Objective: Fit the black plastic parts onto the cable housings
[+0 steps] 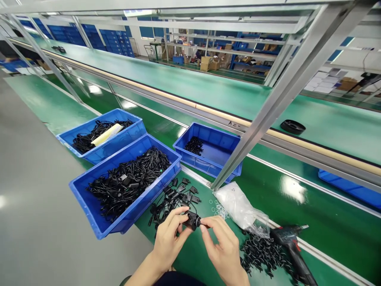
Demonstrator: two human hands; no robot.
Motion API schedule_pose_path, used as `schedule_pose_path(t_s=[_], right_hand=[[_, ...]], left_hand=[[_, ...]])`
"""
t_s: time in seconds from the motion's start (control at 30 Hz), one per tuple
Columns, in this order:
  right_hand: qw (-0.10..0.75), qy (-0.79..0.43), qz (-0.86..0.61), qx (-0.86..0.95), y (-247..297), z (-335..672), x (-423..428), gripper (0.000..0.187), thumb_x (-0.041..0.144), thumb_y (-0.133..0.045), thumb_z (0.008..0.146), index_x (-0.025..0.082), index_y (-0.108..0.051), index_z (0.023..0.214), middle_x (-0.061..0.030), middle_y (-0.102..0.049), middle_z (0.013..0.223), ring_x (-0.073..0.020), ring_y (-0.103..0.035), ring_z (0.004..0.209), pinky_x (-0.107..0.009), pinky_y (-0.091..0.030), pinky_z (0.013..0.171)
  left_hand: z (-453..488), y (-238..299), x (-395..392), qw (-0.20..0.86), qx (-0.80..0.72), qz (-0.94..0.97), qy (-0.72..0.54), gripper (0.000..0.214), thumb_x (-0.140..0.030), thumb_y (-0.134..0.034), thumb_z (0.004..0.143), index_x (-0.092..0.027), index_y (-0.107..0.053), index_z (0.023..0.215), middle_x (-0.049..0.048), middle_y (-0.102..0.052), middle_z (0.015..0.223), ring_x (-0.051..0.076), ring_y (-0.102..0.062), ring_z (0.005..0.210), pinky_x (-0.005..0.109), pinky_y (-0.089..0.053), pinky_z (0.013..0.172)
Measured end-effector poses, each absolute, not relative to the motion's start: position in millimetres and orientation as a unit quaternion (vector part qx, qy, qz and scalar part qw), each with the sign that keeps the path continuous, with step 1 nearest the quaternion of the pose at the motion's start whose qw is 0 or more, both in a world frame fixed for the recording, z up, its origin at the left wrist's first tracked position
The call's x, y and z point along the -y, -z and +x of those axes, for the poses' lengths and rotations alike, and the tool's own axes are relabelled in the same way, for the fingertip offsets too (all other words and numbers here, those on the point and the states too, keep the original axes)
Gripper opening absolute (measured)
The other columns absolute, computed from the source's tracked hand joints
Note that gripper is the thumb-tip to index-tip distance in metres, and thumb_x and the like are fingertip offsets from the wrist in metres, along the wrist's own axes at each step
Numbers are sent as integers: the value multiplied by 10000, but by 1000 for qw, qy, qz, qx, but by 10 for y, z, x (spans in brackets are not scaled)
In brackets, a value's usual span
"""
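My left hand point(169, 238) is closed around a small black plastic housing point(191, 220) with a thin cable. At the housing's right end, my right hand point(222, 246) pinches a small black piece, mostly covered by the fingertips. A pale ring seems to sit where the two meet. Just beyond my hands lie several similar black housings with cables point(178, 194). Loose clear rings point(219, 208) are scattered beside a clear plastic bag point(238, 202). To the right, a heap of small black curved parts point(263, 254) lies against a black power screwdriver point(293, 246).
A blue bin point(125, 228) full of black cabled parts stands at the left, with another blue bin point(125, 143) behind it. A third bin point(208, 161) holds small black pieces. A slanted metal post point(268, 107) rises before the green conveyor point(208, 91), which carries a black round part point(293, 126).
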State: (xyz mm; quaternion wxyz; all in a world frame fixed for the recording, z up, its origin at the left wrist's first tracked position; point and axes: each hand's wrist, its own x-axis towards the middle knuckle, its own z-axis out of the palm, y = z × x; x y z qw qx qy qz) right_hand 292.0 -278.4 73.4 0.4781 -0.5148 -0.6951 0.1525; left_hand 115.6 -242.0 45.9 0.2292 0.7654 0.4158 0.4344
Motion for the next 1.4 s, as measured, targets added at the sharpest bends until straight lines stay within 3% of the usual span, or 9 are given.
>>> schedule_pose_path(t_s=[0.5,0.67,0.8,0.97,1.1,1.17,1.23,1.3,1.4], right_hand=[[371,-110,-488,783,-676,2999,2727,288,50,-534,942,193,-531,1192,-66,-661,963,-205,-590,852,-367,-476,732],[329,-97,-517,785,-695,2972,2687,50,190,-521,997,187,-570,1007,-42,-659,876,-184,-562,748,-342,-422,678],[297,-7,-555,777,-626,2954,2629,343,298,-484,1022,218,-483,689,7,-518,618,-159,-453,568,-326,-324,572],[284,-100,-557,774,-561,2944,2625,224,308,-424,1034,208,-532,865,-25,-603,780,-185,-533,705,-322,-382,664],[254,-151,-609,736,-402,2849,2641,335,310,-318,1055,223,-488,780,-25,-597,741,-194,-559,703,-325,-396,668],[245,-215,-639,697,-197,2851,2644,349,359,-319,1059,231,-497,788,3,-605,725,-169,-594,692,-287,-411,644],[198,-260,-688,648,94,2963,2691,235,393,-413,1034,248,-553,914,30,-643,771,-150,-638,717,-247,-437,645],[120,-258,-756,590,420,3188,2830,121,328,-543,967,248,-585,1048,-4,-690,893,-183,-680,794,-263,-478,692],[36,-224,-831,507,839,3598,3191,185,83,-561,788,140,-657,936,-203,-685,1026,-327,-704,865,-385,-523,699]], left_hand=[[1090,-336,2447,283,-446,740,-416,99,-235,-651,901,-215,-576,964,106,-666,1136,70,-486,514,220,-486,482],[1087,-329,2470,276,-452,742,-412,230,-235,-668,893,-228,-584,1107,88,-657,1136,73,-482,518,215,-499,486],[1090,-355,2472,245,-444,764,-401,346,-227,-634,920,-261,-577,1260,77,-646,1144,68,-529,522,211,-528,528],[1080,-319,2440,225,-445,784,-370,305,-272,-617,933,-266,-597,1237,62,-641,1118,54,-529,482,199,-528,513],[1033,-216,2440,177,-439,824,-311,283,-333,-551,968,-267,-568,1244,74,-622,1127,103,-648,625,193,-555,574],[989,-136,2365,143,-448,849,-239,285,-373,-517,977,-272,-566,1239,80,-618,1144,149,-691,703,211,-555,554],[964,-23,2185,105,-479,863,-121,284,-381,-485,981,-254,-572,1219,89,-611,1139,185,-692,655,257,-529,479],[987,123,1922,80,-516,853,0,282,-337,-462,978,-200,-568,1201,114,-593,1123,230,-690,629,313,-520,466],[1098,364,1525,108,-568,812,79,291,-257,-496,946,-116,-542,1195,172,-562,1130,305,-713,745,396,-564,597]])
